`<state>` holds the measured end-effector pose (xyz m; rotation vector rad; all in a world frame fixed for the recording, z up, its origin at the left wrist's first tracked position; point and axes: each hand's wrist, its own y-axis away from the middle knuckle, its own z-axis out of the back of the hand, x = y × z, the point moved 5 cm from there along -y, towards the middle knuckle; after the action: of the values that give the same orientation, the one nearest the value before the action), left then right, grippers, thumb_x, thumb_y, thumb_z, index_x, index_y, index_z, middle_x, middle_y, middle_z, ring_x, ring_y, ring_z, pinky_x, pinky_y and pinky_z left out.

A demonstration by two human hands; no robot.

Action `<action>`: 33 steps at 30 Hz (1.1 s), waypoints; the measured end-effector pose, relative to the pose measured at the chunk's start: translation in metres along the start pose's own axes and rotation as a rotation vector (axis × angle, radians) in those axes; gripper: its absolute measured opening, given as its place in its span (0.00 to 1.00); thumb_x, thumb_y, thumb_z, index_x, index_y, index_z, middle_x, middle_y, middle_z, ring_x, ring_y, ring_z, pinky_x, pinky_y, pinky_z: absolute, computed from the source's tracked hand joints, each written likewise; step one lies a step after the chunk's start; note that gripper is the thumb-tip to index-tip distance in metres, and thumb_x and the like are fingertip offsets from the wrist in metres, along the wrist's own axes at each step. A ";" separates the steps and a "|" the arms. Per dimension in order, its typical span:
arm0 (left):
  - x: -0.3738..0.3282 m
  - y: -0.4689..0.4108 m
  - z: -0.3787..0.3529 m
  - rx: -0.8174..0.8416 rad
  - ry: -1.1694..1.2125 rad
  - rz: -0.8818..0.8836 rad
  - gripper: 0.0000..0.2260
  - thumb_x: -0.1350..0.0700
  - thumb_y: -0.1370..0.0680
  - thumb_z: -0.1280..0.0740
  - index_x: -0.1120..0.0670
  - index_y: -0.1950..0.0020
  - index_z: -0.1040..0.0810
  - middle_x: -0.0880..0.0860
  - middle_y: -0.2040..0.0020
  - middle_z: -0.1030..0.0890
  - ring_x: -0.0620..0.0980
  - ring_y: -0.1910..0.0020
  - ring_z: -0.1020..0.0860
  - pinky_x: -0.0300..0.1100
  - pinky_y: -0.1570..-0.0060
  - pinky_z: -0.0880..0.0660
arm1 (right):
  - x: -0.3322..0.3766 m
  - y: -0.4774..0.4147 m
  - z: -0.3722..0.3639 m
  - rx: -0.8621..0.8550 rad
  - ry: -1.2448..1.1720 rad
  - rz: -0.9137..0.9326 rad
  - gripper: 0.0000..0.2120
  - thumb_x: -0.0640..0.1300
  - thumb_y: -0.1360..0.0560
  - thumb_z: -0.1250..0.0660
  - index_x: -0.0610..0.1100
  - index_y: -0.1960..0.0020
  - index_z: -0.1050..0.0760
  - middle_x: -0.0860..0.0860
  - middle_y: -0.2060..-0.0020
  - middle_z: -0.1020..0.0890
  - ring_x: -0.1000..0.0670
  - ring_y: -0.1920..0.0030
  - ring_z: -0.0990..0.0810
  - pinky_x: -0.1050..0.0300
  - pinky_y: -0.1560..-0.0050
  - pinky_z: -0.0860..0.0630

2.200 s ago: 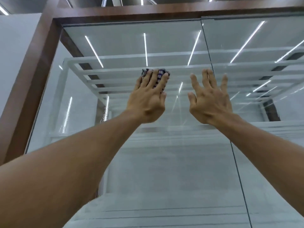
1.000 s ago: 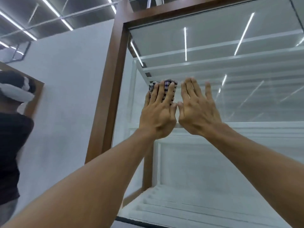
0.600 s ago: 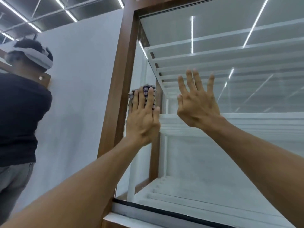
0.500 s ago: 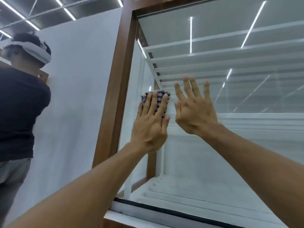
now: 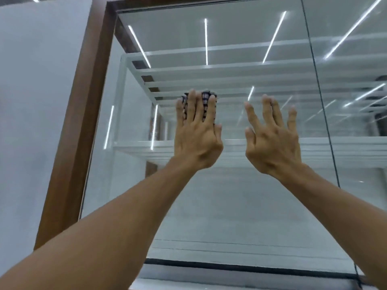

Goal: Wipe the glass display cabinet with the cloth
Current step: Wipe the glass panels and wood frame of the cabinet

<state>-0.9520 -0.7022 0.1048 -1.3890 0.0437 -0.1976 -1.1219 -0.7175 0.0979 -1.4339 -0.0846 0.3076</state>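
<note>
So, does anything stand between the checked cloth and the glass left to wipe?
Only the open right hand, spread at the same clear glass pane just right of the dark checked cloth that the left hand presses flat. Nothing else visible lies on the pane.

cloth point(image 5: 206, 101) under left hand point(image 5: 196, 135) on cabinet glass point(image 5: 240, 206), right hand point(image 5: 272, 141) beside it, right
</note>
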 end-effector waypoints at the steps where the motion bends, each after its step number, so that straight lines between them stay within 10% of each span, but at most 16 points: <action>1: -0.025 0.004 -0.005 0.025 0.011 -0.079 0.30 0.46 0.15 0.54 0.53 0.16 0.62 0.56 0.17 0.66 0.52 0.19 0.70 0.53 0.23 0.73 | -0.008 0.002 0.002 -0.010 0.022 -0.001 0.31 0.55 0.19 0.56 0.50 0.17 0.49 0.40 0.18 0.50 0.42 0.17 0.55 0.33 0.21 0.61; 6: -0.063 0.022 -0.020 0.122 -0.023 -0.392 0.29 0.47 0.16 0.57 0.51 0.16 0.62 0.54 0.17 0.65 0.51 0.19 0.68 0.50 0.20 0.68 | -0.052 0.014 0.011 -0.015 0.135 0.021 0.30 0.57 0.18 0.57 0.52 0.17 0.48 0.38 0.18 0.48 0.41 0.17 0.53 0.29 0.22 0.58; 14: -0.132 0.003 -0.037 0.069 0.039 -0.328 0.29 0.48 0.16 0.57 0.53 0.16 0.59 0.56 0.16 0.62 0.53 0.17 0.65 0.52 0.19 0.65 | -0.093 0.029 0.018 -0.016 0.056 -0.051 0.30 0.55 0.17 0.56 0.51 0.16 0.54 0.41 0.18 0.61 0.44 0.18 0.65 0.39 0.20 0.65; 22: -0.183 -0.011 -0.043 0.107 0.079 -0.372 0.30 0.47 0.18 0.64 0.53 0.16 0.60 0.55 0.16 0.61 0.52 0.18 0.65 0.53 0.19 0.65 | -0.119 0.044 0.027 -0.174 -0.189 -0.142 0.29 0.45 0.17 0.55 0.37 0.18 0.50 0.41 0.18 0.49 0.47 0.17 0.54 0.56 0.19 0.62; 33: -0.042 0.035 -0.021 0.015 -0.010 -0.240 0.29 0.48 0.15 0.54 0.52 0.16 0.57 0.54 0.15 0.58 0.50 0.17 0.62 0.53 0.20 0.67 | 0.010 0.033 -0.009 -0.004 -0.147 0.032 0.34 0.55 0.22 0.62 0.43 0.19 0.60 0.42 0.18 0.56 0.45 0.18 0.61 0.39 0.19 0.64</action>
<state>-0.9926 -0.7101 0.0634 -1.3790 -0.1333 -0.3904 -1.1149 -0.7200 0.0632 -1.4161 -0.1824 0.4394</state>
